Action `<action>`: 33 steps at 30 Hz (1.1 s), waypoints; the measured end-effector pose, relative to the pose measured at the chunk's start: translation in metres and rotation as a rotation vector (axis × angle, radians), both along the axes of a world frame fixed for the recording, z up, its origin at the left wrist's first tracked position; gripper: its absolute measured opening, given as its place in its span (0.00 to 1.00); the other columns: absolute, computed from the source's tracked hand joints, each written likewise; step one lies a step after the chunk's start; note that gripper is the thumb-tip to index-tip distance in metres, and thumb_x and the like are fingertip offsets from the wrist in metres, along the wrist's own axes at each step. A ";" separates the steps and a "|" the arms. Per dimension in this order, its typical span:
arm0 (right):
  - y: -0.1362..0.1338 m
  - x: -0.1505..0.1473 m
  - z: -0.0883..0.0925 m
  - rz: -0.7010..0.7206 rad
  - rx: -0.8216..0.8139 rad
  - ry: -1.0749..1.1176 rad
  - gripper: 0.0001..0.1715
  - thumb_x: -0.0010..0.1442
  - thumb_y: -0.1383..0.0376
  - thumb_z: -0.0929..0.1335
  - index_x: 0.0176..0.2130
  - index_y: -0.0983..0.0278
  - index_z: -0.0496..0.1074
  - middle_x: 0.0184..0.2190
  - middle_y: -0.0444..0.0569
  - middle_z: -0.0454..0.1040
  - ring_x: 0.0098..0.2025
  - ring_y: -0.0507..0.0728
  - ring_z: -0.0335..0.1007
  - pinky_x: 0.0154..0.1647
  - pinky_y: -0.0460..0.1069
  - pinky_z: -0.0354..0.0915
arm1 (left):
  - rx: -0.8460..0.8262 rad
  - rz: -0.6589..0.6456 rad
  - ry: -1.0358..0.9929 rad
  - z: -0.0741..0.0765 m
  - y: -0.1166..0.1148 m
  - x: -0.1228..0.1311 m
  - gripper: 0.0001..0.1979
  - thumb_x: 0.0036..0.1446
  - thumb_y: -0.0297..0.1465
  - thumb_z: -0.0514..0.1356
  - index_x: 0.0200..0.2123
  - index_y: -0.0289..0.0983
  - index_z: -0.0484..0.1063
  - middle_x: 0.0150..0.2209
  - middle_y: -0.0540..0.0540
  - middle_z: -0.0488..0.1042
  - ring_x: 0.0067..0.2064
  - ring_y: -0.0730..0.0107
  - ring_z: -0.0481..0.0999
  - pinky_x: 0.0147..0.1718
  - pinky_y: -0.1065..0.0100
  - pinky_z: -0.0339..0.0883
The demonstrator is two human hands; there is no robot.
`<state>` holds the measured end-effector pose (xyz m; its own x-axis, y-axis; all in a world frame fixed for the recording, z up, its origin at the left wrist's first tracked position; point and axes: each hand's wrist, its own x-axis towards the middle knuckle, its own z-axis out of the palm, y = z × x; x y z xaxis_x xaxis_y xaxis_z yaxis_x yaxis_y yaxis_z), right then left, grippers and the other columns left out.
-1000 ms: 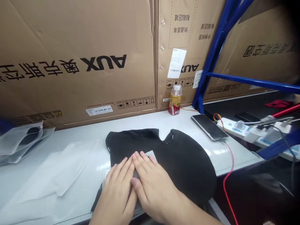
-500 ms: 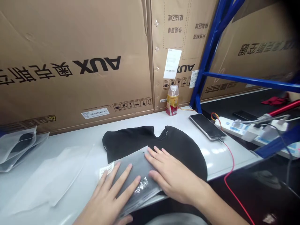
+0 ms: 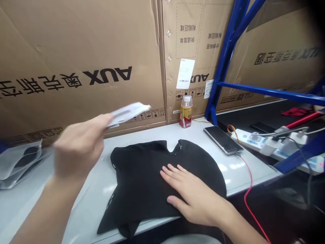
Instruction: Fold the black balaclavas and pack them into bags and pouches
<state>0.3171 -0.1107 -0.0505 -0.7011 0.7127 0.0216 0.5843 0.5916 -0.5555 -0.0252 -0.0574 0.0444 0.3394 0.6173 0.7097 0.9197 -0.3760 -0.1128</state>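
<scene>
A black garment lies spread on the white table in front of me. My right hand rests flat on it, fingers stretched out. My left hand is raised above the table's left half, blurred by motion, and pinches a clear plastic bag that sticks out to the right in the air.
Big cardboard boxes wall off the back. A small bottle stands by them. A phone on a red cable and a power strip lie at the right. Bagged items pile up at the far left. Blue shelf posts rise at the right.
My left hand has lifted the plastic bag off the garment and swung it up and to the left. My right hand stays flat on the garment.
</scene>
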 end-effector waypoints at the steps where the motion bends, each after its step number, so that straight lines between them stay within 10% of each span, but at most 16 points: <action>1: 0.000 0.000 0.001 0.002 -0.001 -0.008 0.40 0.72 0.56 0.65 0.76 0.62 0.52 0.76 0.48 0.50 0.78 0.63 0.42 0.79 0.64 0.41 | -0.054 -0.002 0.020 -0.006 0.026 0.005 0.25 0.74 0.26 0.50 0.71 0.44 0.63 0.70 0.46 0.67 0.71 0.51 0.64 0.70 0.44 0.56; 5: 0.000 -0.001 0.003 -0.002 -0.004 -0.014 0.39 0.72 0.55 0.65 0.75 0.62 0.55 0.76 0.49 0.50 0.78 0.64 0.43 0.79 0.65 0.41 | -0.371 -0.056 0.126 -0.046 0.099 0.016 0.14 0.73 0.33 0.57 0.57 0.40 0.75 0.59 0.41 0.76 0.58 0.57 0.78 0.57 0.51 0.73; 8: 0.001 0.000 0.004 0.002 -0.010 0.001 0.39 0.72 0.55 0.65 0.75 0.62 0.56 0.76 0.49 0.51 0.78 0.64 0.44 0.79 0.64 0.41 | -0.523 -0.070 0.139 -0.067 0.109 0.013 0.18 0.70 0.39 0.63 0.58 0.38 0.73 0.58 0.40 0.75 0.54 0.57 0.79 0.52 0.51 0.76; 12: 0.004 0.006 0.006 0.029 -0.030 0.033 0.39 0.71 0.55 0.67 0.74 0.61 0.57 0.76 0.49 0.52 0.78 0.63 0.45 0.79 0.63 0.41 | -0.543 -0.033 0.073 -0.073 0.065 0.017 0.25 0.76 0.43 0.46 0.67 0.41 0.68 0.69 0.41 0.69 0.69 0.49 0.68 0.67 0.48 0.63; 15: 0.008 0.016 0.011 0.015 -0.057 0.068 0.32 0.73 0.56 0.66 0.72 0.57 0.63 0.72 0.46 0.63 0.74 0.61 0.57 0.76 0.59 0.53 | -0.635 -0.089 0.124 -0.081 0.009 0.027 0.29 0.72 0.51 0.51 0.71 0.51 0.63 0.72 0.50 0.64 0.71 0.48 0.66 0.68 0.46 0.62; 20: 0.036 0.034 0.011 -0.334 0.239 -0.006 0.21 0.74 0.59 0.63 0.61 0.55 0.76 0.57 0.46 0.81 0.58 0.60 0.77 0.60 0.56 0.71 | -0.742 -0.080 0.243 -0.109 -0.060 0.039 0.34 0.73 0.49 0.51 0.76 0.57 0.43 0.76 0.51 0.51 0.76 0.42 0.53 0.67 0.32 0.58; 27: 0.102 0.044 -0.001 -0.546 0.472 -0.113 0.15 0.70 0.64 0.67 0.52 0.65 0.77 0.50 0.59 0.81 0.53 0.69 0.76 0.55 0.62 0.68 | -0.694 -0.052 0.205 -0.124 -0.069 0.037 0.35 0.74 0.46 0.51 0.77 0.56 0.39 0.78 0.50 0.45 0.77 0.43 0.48 0.69 0.31 0.52; 33: 0.080 0.046 0.019 -0.394 0.515 -0.014 0.07 0.66 0.71 0.65 0.41 0.61 0.73 0.41 0.51 0.78 0.46 0.62 0.73 0.50 0.56 0.67 | -0.670 -0.068 0.159 -0.125 -0.071 0.036 0.35 0.73 0.46 0.53 0.76 0.56 0.42 0.77 0.50 0.47 0.76 0.42 0.50 0.68 0.30 0.54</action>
